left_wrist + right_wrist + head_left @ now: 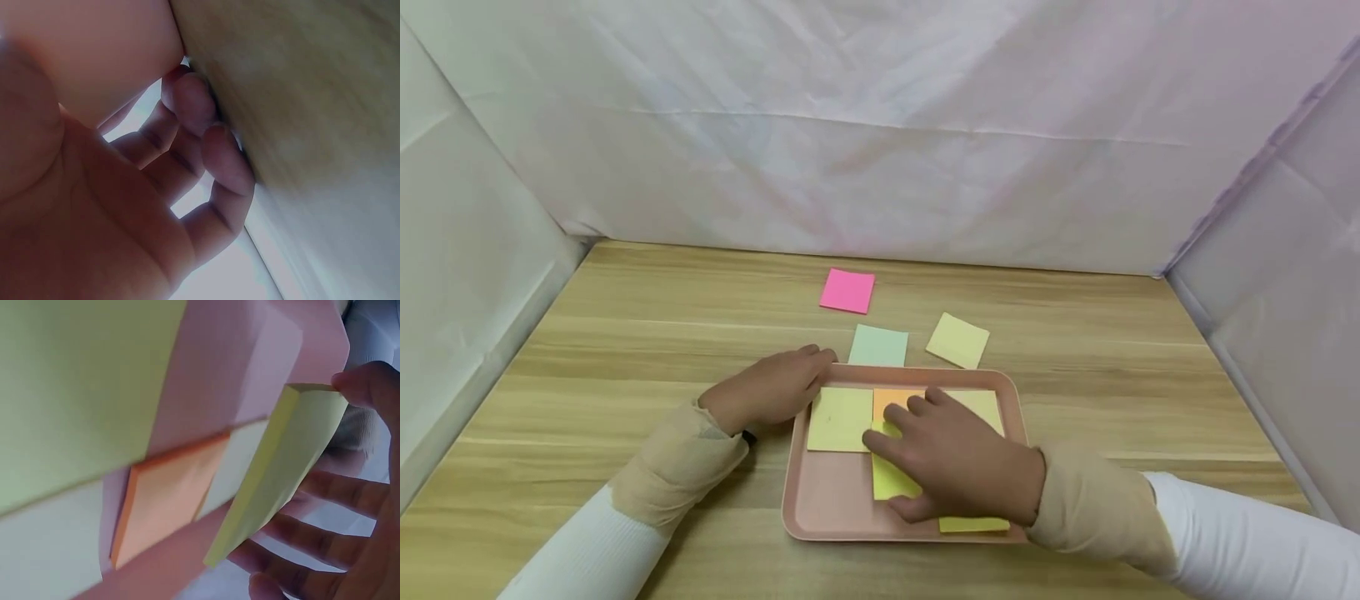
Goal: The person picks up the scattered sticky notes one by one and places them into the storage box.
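Observation:
In the head view, my right hand (955,454) is over the right half of a pink tray (831,508), holding a bright yellow sticky note pad (891,479). The right wrist view has this pad tilted on edge, pinched between thumb and fingertips. Near it in the tray lie an orange sticky note pad (172,497) and a pale pad (981,404), partly covered by the hand. A light yellow pad (841,419) occupies the tray's far left. My left hand (771,385) holds the tray's far left corner, its fingers curled by the outer wall near the table.
Beyond the tray on the wooden table (662,312) lie a bright pink pad (847,291), a mint green pad (880,346) and a pale yellow pad (958,341). Another yellow pad (973,525) shows at the tray's near right. White cloth walls (880,167) enclose the table's back and sides.

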`<act>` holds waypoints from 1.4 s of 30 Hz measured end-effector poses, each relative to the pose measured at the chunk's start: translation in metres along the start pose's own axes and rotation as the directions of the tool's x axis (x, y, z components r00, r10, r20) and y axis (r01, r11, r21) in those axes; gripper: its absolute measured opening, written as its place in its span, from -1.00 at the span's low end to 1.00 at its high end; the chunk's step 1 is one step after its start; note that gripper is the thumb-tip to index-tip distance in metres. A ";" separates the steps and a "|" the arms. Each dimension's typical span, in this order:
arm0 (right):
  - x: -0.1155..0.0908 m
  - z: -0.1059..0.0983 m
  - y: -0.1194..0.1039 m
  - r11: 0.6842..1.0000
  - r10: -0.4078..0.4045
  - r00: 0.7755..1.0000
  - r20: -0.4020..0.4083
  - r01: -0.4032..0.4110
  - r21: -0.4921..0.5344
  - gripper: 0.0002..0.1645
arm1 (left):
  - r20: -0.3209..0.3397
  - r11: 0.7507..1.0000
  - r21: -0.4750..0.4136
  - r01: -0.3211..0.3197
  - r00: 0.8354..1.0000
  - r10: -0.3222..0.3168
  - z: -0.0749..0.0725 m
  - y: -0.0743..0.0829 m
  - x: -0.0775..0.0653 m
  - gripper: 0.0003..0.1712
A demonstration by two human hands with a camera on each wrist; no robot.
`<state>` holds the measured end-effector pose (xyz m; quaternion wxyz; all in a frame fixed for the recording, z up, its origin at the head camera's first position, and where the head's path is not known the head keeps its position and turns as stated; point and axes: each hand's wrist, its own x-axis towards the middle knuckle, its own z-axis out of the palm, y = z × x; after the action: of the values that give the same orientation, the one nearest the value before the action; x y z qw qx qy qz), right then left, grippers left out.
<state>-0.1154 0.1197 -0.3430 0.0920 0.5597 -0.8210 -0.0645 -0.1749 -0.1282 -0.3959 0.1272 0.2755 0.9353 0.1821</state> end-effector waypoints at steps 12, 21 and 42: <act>-0.008 0.018 -0.017 0.996 0.048 0.998 0.038 -0.050 0.076 -0.46 | -0.018 1.000 0.004 -0.014 1.000 0.014 0.002 -0.001 -0.002 -0.77; -0.009 0.022 -0.019 0.999 0.031 0.996 0.084 -0.034 0.040 -0.42 | -0.024 1.000 0.003 -0.020 1.000 0.020 0.004 -0.003 -0.002 -0.79; -0.008 0.008 -0.012 0.993 -0.016 0.995 0.094 0.004 0.122 -0.74 | -0.013 1.000 0.005 -0.024 1.000 0.024 0.002 -0.002 -0.001 -0.79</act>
<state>-0.1039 0.1224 -0.3541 0.0182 0.5648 -0.8240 -0.0412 -0.1742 -0.1300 -0.3983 0.1180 0.2860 0.9332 0.1831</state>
